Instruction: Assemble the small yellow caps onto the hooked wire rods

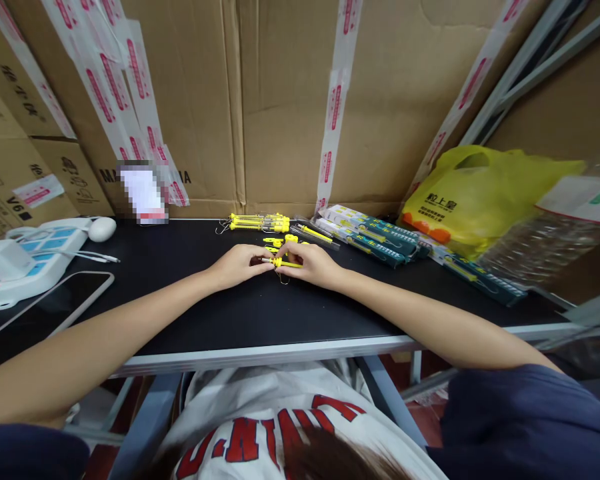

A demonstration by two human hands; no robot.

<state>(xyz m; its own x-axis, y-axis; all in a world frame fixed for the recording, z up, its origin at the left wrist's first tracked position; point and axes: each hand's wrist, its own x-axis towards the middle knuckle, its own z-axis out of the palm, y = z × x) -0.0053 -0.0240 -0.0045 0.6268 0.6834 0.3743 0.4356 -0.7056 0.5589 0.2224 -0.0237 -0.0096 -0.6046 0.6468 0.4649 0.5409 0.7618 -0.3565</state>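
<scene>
My left hand (239,265) and my right hand (314,265) meet over the black tabletop, fingers pinched. Between them lies a slim yellow tool (281,263), held level by both hands. Its left end, with a dark and silvery part, is in my left fingertips; its yellow shaft runs into my right hand. A thin bent wire hangs below it. Just behind my fingers lie loose yellow plastic pieces (291,239). Farther back rests a bundle of yellow tools (260,223) with wire hooks at its left end. Fingers hide part of the held tool.
Printed boxes (365,233) and a clear-wrapped yellow tool (314,232) lie right of the bundle. A yellow plastic bag (480,193) and a large clear bottle (545,233) stand farther right. At left are a power strip (45,257) and a phone (50,310). Cardboard (280,120) walls the back.
</scene>
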